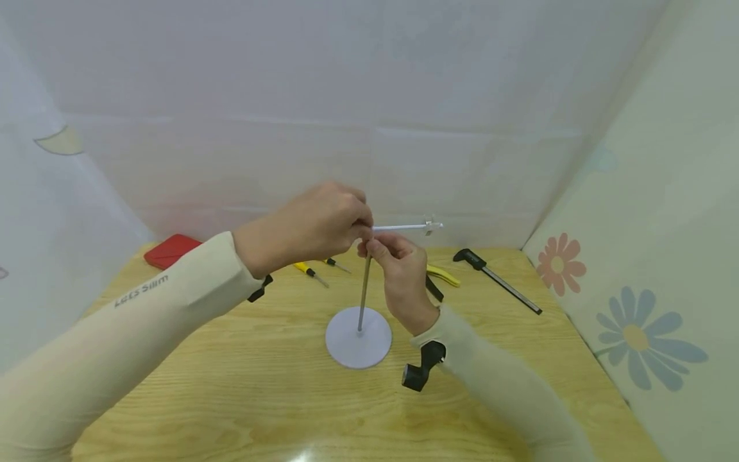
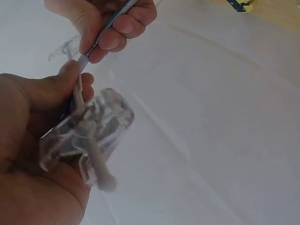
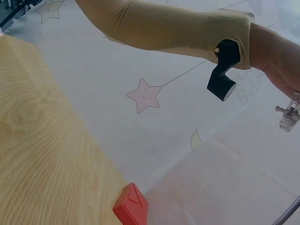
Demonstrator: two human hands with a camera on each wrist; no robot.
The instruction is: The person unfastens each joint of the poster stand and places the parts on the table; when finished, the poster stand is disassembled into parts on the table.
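A stand with a round pale base [image 1: 358,338] and an upright metal rod [image 1: 364,289] is on the wooden table [image 1: 242,385]. My right hand [image 1: 376,247] pinches the rod's top end; its fingers [image 2: 117,33] show in the left wrist view. My left hand [image 1: 356,224] grips a clear plastic clamp [image 2: 86,131] right at that top. A thin white rod [image 1: 404,227] runs through the clamp and sticks out level to the right, with a small clear fitting [image 1: 430,224] at its far end. The clamp's edge [image 3: 290,112] also shows in the right wrist view.
A red case [image 1: 171,249] lies at the table's back left. Two small screwdrivers [image 1: 310,270], yellow-handled pliers [image 1: 443,276] and a long black-handled tool [image 1: 498,280] lie along the back. Cloth walls close in the back and both sides.
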